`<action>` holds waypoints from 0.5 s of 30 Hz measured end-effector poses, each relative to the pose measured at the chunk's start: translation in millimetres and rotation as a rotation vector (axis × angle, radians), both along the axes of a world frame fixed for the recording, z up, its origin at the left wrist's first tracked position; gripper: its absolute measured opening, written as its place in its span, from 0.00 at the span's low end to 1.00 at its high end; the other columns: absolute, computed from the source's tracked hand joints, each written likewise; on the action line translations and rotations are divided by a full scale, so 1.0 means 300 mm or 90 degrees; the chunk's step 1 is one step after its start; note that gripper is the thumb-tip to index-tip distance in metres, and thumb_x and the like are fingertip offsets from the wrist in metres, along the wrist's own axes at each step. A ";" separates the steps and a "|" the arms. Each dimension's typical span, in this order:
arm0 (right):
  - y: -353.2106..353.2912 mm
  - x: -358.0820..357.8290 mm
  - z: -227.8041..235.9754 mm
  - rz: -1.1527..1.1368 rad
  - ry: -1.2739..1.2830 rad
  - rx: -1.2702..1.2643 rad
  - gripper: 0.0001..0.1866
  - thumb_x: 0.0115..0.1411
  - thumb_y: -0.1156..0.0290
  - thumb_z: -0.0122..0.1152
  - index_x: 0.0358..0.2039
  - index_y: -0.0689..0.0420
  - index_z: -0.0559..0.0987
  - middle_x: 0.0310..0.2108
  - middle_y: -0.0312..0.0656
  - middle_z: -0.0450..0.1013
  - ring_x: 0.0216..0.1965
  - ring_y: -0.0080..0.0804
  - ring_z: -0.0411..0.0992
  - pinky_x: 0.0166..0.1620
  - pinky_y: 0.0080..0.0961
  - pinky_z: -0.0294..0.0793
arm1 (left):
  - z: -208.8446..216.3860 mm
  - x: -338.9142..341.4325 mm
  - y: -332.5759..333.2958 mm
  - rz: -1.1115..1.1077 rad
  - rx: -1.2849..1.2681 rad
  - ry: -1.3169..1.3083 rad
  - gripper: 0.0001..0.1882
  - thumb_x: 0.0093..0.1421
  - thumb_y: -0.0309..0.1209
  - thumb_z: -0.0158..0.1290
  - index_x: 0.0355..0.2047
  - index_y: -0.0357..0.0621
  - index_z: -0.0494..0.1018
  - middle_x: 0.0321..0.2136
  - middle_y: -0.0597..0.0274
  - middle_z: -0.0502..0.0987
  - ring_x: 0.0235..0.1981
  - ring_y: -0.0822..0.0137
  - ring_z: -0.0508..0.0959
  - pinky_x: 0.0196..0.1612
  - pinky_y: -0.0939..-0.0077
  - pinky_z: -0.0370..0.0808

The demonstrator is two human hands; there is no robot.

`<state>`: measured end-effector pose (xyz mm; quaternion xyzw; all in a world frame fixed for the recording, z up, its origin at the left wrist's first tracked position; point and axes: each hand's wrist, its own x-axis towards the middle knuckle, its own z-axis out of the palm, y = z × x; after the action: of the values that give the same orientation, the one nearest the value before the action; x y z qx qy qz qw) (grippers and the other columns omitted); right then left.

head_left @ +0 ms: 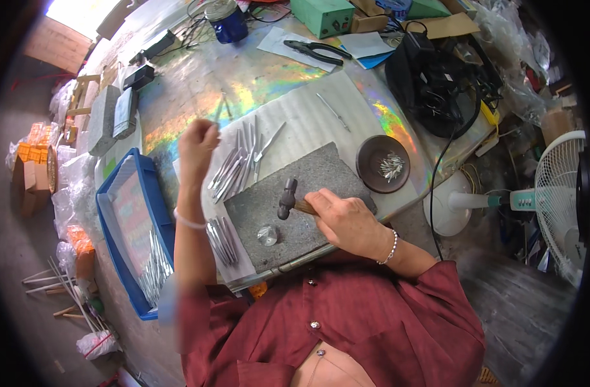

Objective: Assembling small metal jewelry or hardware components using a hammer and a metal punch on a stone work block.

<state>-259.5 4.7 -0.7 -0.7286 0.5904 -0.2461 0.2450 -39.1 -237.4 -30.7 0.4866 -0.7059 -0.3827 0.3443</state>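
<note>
Grips the hammer (pixel 288 200) by its wooden handle in the right hand (pixel 349 220), fingers wrapped firmly round. Seems to pinch a thin metal piece (pixel 224 106) in the left hand (pixel 198 142), too blurred for sure shape. Could, at a guess, knock the clear round lump (pixel 267 235) on the stone slab (pixel 320 171) through a low or crooked swing; could also scatter the 2 piles of metal strips (pixel 230 171) through a careless sweep of the left forearm. Has the hammer head out past the right thumb and forefinger, to the left of the grip, over the slab; has the thin piece just beyond the left fingers, pointing away from the body. Shows, farther out, a brown bowl (pixel 367 161) of small silver bits (pixel 391 166) to the right, a blue tray (pixel 158 193) to the left and black pliers (pixel 314 51) at the far side.
</note>
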 end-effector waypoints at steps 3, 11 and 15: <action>-0.016 -0.063 -0.044 -0.060 -0.160 -0.118 0.16 0.54 0.77 0.53 0.44 0.61 0.68 0.33 0.49 0.71 0.27 0.47 0.74 0.30 0.36 0.73 | 0.183 0.020 0.158 0.057 -0.002 0.100 0.07 0.58 0.26 0.52 0.35 0.33 0.73 0.25 0.64 0.74 0.26 0.75 0.74 0.31 0.83 0.71; -0.028 -0.383 -0.025 -0.435 -0.058 0.004 0.12 0.54 0.76 0.54 0.39 0.64 0.73 0.33 0.49 0.76 0.36 0.35 0.77 0.38 0.28 0.73 | 0.298 0.144 0.550 0.102 0.083 0.140 0.04 0.56 0.18 0.53 0.31 0.37 0.70 0.27 0.69 0.69 0.26 0.80 0.67 0.31 0.89 0.64; -0.023 -0.420 -0.073 -0.371 0.017 -0.004 0.09 0.50 0.72 0.57 0.30 0.65 0.72 0.30 0.53 0.72 0.34 0.52 0.71 0.37 0.42 0.68 | 0.282 0.171 0.654 0.091 0.127 0.094 0.07 0.54 0.15 0.53 0.31 0.38 0.69 0.26 0.70 0.67 0.26 0.81 0.66 0.30 0.90 0.62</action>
<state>-385.4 -2.0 -22.5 -0.5322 0.7773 -0.2981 0.1537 12.1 -41.3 53.9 0.5376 -0.6006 -0.4607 0.3716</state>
